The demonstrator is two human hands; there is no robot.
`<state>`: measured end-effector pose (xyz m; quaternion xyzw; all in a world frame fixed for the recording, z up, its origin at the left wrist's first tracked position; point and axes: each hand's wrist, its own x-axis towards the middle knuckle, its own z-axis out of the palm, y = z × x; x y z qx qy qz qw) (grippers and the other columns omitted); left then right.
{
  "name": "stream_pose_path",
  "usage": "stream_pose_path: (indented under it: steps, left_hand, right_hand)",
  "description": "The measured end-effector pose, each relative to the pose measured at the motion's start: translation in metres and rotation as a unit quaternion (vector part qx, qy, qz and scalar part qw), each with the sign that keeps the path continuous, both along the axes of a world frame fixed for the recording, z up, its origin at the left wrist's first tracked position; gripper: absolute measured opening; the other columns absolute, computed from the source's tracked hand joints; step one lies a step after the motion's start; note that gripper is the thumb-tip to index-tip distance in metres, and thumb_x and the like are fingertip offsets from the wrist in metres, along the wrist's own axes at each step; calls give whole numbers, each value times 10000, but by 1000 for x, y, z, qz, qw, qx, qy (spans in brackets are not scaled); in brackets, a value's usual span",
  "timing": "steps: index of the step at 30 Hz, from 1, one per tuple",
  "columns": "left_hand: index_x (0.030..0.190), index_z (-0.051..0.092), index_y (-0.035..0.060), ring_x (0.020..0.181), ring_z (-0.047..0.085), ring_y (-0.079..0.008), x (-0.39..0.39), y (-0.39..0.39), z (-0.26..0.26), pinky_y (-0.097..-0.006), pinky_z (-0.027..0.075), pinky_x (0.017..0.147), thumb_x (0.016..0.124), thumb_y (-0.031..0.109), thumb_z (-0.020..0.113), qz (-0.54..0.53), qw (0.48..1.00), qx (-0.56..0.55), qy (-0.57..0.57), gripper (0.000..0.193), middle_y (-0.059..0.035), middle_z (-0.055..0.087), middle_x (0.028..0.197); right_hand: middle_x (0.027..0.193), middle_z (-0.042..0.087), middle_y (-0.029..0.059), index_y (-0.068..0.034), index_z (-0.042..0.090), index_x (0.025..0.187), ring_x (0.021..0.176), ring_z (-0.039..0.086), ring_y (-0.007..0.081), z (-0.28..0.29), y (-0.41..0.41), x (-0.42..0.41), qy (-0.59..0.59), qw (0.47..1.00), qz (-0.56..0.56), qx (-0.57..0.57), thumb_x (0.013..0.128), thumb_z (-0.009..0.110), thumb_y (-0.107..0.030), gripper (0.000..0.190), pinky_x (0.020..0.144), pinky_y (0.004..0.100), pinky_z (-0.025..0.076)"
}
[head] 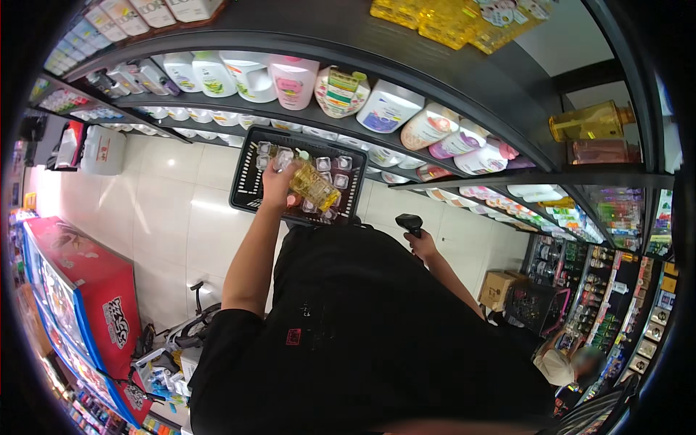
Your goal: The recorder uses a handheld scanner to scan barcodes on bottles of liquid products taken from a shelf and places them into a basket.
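Note:
My left hand [278, 179] grips a clear bottle of yellow liquid [314, 184] with a pale cap, tilted above a black plastic basket [239, 193]. Several bottles with clear square tops [343, 162] stand inside the basket; my hand and the held bottle hide some of them. My fingers overlap one clear top at the upper left, and whether they touch it I cannot tell. Off to the right, low and away from the basket, my right hand [423, 243] is closed around the handle of a black handheld barcode scanner [409, 222].
Dark shelves ahead hold large pump-style bottles [389, 106] and yellow packs [451, 22]. A red chest freezer [103, 293] and a bicycle [198, 321] are at left. On the right are a cardboard box [496, 291], a black crate [535, 307] and another person [557, 365].

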<state>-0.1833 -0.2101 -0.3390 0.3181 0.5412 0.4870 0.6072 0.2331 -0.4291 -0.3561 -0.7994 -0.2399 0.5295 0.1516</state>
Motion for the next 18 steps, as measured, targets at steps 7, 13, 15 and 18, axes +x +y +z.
stream_pose_path:
  steps: [7,13,15,18]
  left_hand:
    - [1384,504,91,1143,614,-236,-53,55,183,-424,491,989,898,344,699,-7,953,92,-289,582,-98,630,1239]
    - [1415,499,109,1293,526,-272,-54,41,155,-496,392,1109,959,504,561,-7,873,68,-483,606,-116,566,1382]
    - [1221,603,90,1182,594,-282,-41,32,125,-495,444,1045,978,512,514,5,887,-7,-461,495,-98,643,1243]
    - [1090,620,116,1090,628,-318,-31,35,98,-517,482,980,987,528,468,-1,854,-148,-498,451,-109,674,1118]
  right_hand:
    - [649,539,30,-24,557,923,476,522,146,-1,43,-45,8,998,40,52,868,748,-305,344,439,312,445]
    - [642,567,32,-35,596,924,514,537,164,8,59,-75,-50,993,70,76,875,748,-321,327,497,341,441]
    - [742,637,65,-11,619,995,615,589,179,28,68,-88,-29,991,91,91,885,741,-326,355,593,339,484]
    - [919,677,101,9,624,1140,817,619,189,81,90,-118,-98,965,153,187,901,730,-320,419,762,332,498]
